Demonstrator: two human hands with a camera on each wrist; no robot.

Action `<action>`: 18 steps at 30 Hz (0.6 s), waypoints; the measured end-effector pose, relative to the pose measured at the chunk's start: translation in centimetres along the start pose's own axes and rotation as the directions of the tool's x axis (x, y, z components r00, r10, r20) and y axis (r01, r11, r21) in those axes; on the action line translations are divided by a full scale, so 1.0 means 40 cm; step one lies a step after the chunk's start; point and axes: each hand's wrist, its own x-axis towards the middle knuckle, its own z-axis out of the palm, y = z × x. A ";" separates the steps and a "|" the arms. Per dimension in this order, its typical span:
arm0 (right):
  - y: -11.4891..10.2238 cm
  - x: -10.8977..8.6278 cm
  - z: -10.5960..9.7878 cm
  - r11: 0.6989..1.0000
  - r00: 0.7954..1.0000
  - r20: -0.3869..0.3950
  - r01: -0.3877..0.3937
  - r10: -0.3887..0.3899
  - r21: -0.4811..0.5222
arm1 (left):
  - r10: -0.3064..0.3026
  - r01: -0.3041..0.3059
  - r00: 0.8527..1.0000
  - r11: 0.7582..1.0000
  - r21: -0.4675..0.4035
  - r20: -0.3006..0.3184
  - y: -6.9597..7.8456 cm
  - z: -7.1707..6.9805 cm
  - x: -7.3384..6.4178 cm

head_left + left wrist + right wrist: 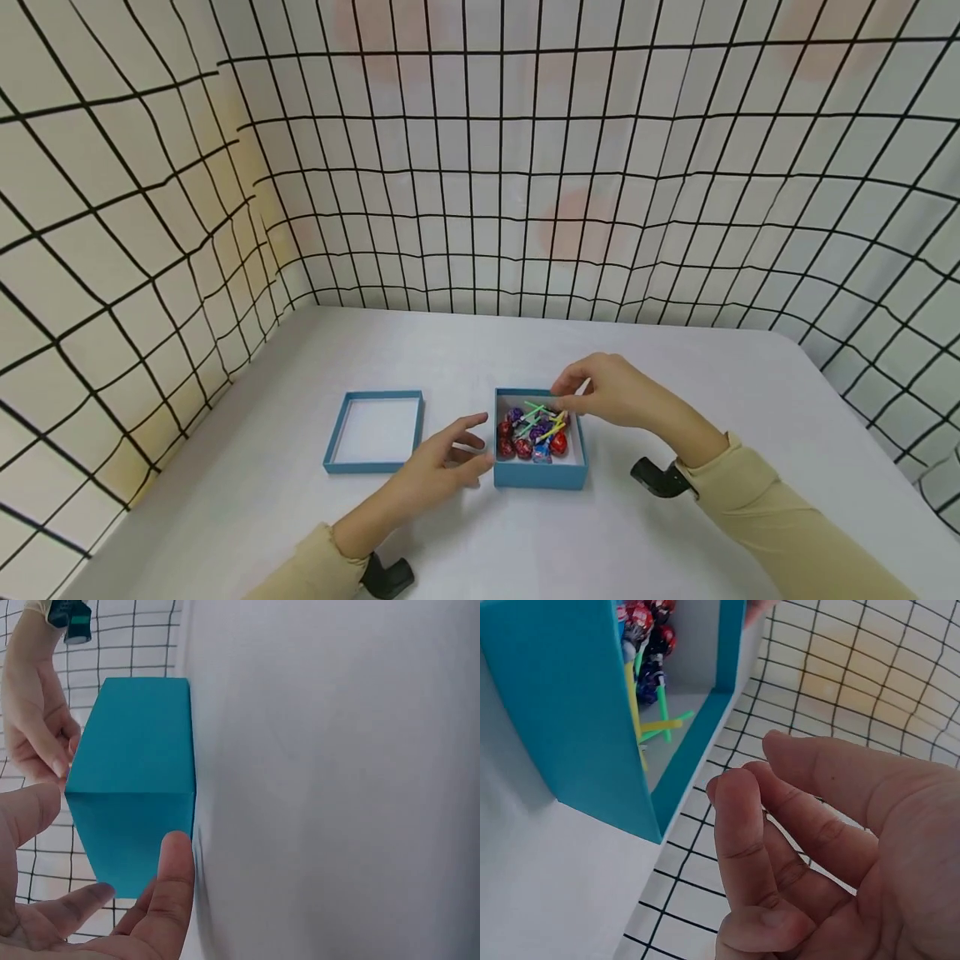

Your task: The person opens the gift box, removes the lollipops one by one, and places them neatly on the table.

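Observation:
A blue box (540,476) holds several wrapped lollipops (533,432) with green and yellow sticks. My left hand (446,458) is beside the box's left wall, fingers spread and holding nothing. In the left wrist view, the left fingertips (177,847) overlap the blue wall. My right hand (609,390) hovers over the box's far right corner. Its fingers (740,817) are loosely bent with nothing between them in the right wrist view, just outside the box rim. Left of the box, the blue-edged lid (375,467) lies with its white inside facing up.
The box and lid stand on a white-covered table (247,467). Black grid netting (480,172) rises behind the table and along both sides. A black wrist device (660,477) sits at each sleeve cuff.

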 end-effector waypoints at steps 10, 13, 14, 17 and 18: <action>0.014 0.058 0.032 0.998 0.997 0.053 -0.062 0.061 0.011 | -0.058 0.060 0.998 0.993 -0.106 0.027 0.000 0.015 0.008; 0.015 0.066 0.042 0.994 0.993 0.059 -0.103 0.101 0.030 | -0.071 0.076 0.997 0.989 -0.129 0.038 -0.002 0.013 0.009; 0.015 0.069 0.045 0.993 0.992 0.059 -0.115 0.112 0.037 | -0.074 0.080 0.996 0.987 -0.138 0.042 -0.004 0.013 0.010; 0.017 0.074 0.055 0.990 0.990 0.057 -0.134 0.131 0.050 | -0.080 0.088 0.995 0.983 -0.163 0.056 -0.009 0.011 0.013; 0.017 0.076 0.058 0.989 0.990 0.053 -0.137 0.134 0.051 | -0.079 0.089 0.995 0.981 -0.174 0.059 -0.010 0.010 0.014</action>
